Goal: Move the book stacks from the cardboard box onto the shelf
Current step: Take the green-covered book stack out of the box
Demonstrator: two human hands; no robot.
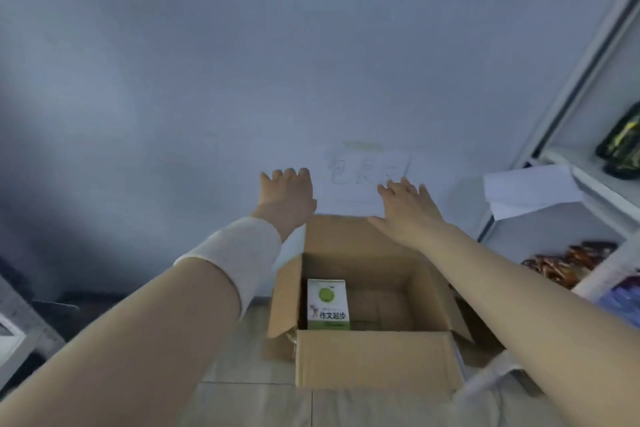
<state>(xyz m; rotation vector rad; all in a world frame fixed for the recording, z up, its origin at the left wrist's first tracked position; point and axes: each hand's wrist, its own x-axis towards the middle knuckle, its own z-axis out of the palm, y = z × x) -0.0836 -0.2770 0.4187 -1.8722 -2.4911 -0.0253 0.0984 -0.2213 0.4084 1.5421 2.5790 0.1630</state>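
An open cardboard box [374, 360] stands on the tiled floor against the wall. Inside it, at the left, lies a stack of books with a white and green cover [327, 303] on top; the right part of the box floor is bare. My left hand [287, 196] and my right hand [407, 206] are both stretched out above the box's far edge, fingers apart, holding nothing. A white band wraps my left wrist. The white shelf [595, 184] stands at the right.
The shelf carries white paper sheets [530, 189], a dark packet [620, 142] higher up, and colourful snack packets [568, 262] lower down. A paper note [367, 170] hangs on the wall behind my hands. Dark furniture sits at the far left.
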